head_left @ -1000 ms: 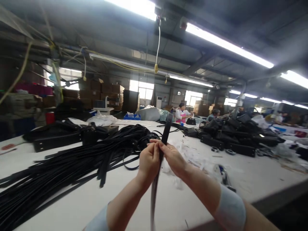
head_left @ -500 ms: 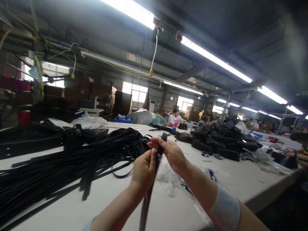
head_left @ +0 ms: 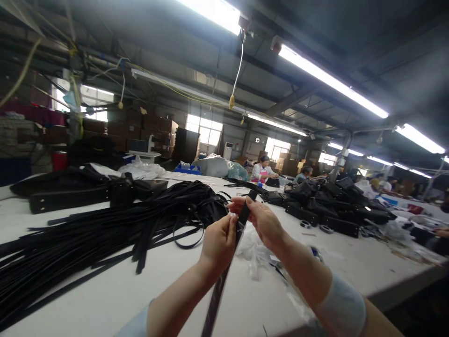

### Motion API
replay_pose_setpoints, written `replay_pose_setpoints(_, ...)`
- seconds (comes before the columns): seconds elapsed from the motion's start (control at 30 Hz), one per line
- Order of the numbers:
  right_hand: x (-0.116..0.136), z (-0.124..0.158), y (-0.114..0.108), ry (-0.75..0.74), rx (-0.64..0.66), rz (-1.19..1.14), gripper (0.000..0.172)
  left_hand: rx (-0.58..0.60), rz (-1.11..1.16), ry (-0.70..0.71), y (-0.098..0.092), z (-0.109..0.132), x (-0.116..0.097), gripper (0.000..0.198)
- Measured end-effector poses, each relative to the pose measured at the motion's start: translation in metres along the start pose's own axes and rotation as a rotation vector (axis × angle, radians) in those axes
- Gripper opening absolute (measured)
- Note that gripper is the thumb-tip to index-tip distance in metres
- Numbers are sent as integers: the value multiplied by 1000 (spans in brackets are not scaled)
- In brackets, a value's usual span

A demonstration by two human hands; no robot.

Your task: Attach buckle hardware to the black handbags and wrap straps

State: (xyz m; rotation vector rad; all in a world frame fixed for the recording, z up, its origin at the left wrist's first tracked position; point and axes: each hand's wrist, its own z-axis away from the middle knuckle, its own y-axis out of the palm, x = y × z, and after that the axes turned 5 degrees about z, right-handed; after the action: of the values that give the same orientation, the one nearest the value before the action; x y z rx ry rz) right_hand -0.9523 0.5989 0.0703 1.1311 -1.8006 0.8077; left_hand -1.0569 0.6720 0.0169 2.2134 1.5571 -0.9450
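A long black strap (head_left: 220, 285) runs from between my hands down past the bottom of the view, its end pointing up. My left hand (head_left: 219, 236) is closed on the strap a little below that end. With thumb and fingers, my right hand (head_left: 264, 220) pinches the strap near its tip. Whether something small sits between the fingertips is too small to tell. Left of my hands lies a large bundle of black straps (head_left: 140, 220), one of them curled in a loop (head_left: 188, 243).
Black bags (head_left: 326, 206) are heaped on the white table (head_left: 168, 299) at right, with tape rolls (head_left: 326, 229) in front. Clear plastic (head_left: 254, 255) lies beyond my hands. More black bags (head_left: 73, 194) lie at left. A person in a pink apron (head_left: 261, 172) works at the far end.
The view has shifted left, so things appear further right. Both hands keep hold of the strap; the upper end now shows flatter and straighter above my fingers.
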Motion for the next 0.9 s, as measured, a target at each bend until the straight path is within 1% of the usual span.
replay_pose_setpoints(0.07, -1, -2, -2, 7, -23, -18, 49, 6, -9, 1, 2, 3, 2, 40)
replay_pose_setpoints(0.2, -10, 3, 5, 47, 27, 45, 49, 0, 17, -22, 1, 3, 3, 38)
replay_pose_setpoints(0.33, -21, 12, 10, 25, 52, 123, 47, -16, 42, -58, -3, 1, 4, 40)
replay_pose_setpoints(0.5, -34, 19, 3, -23, 83, 229, 44, 26, 93, -135, 1, 7, 12, 38)
replay_pose_setpoints(0.57, -39, 24, 0, -23, 67, 276, 42, 92, 206, -199, 6, 11, 15, 39)
replay_pose_setpoints(0.6, -41, 27, -2, 1, 58, 284, 41, 168, 303, -258, 9, 14, 17, 43)
replay_pose_setpoints(0.63, -44, 31, -4, 32, 47, 291, 41, 272, 416, -330, 12, 18, 19, 47)
replay_pose_setpoints(0.7, -49, 40, -14, 69, 22, 328, 41, 528, 607, -476, 16, 30, 24, 54)
replay_pose_setpoints(0.73, -53, 45, -23, 68, -9, 358, 41, 672, 651, -530, 17, 39, 28, 53)
replay_pose_setpoints(0.77, -58, 51, -36, 72, -55, 392, 42, 818, 652, -566, 16, 50, 33, 49)
replay_pose_setpoints(0.8, -62, 59, -54, 98, -115, 420, 43, 969, 621, -596, 14, 63, 40, 43)
replay_pose_setpoints(0.83, -66, 68, -76, 148, -188, 435, 43, 1120, 575, -627, 10, 77, 49, 37)
replay_pose_setpoints(0.9, -68, 93, -132, 311, -358, 429, 45, 1377, 491, -692, -2, 107, 69, 28)
